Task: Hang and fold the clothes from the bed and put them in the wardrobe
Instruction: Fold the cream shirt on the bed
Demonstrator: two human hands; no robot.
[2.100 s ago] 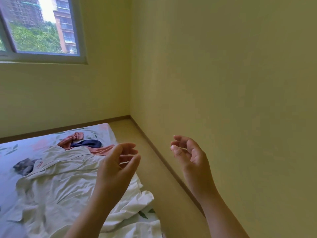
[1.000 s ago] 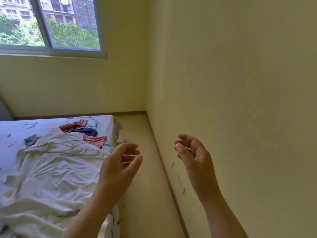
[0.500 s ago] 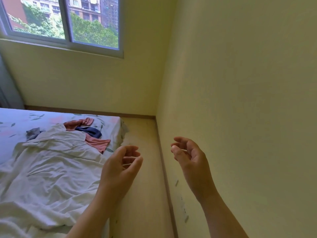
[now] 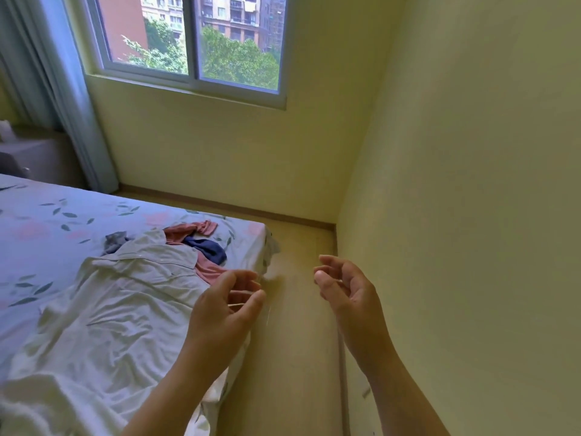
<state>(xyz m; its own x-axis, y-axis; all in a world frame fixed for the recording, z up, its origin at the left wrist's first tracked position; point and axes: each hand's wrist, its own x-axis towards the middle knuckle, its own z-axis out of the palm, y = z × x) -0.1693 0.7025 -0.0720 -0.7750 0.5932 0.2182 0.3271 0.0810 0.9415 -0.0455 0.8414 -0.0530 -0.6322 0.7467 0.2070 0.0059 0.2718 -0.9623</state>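
A crumpled white shirt [image 4: 119,309] lies spread over the bed [image 4: 47,221], which has a leaf-print sheet. Beyond its collar lie a pink garment [image 4: 188,231], a dark blue garment [image 4: 210,250] and a small grey piece [image 4: 114,242]. My left hand [image 4: 226,306] hovers above the bed's right edge, fingers loosely curled, holding nothing. My right hand [image 4: 342,291] hangs over the floor strip beside the wall, also loosely curled and empty. No wardrobe is in view.
A narrow strip of wooden floor [image 4: 295,341] runs between the bed and the yellow wall [image 4: 471,215] on the right. A window [image 4: 195,42] sits in the far wall, with a pale blue curtain [image 4: 56,89] at its left.
The view has swung to the left and up, bringing more of the bed, window and curtain into sight. Both hands keep the same raised, loosely curled pose.
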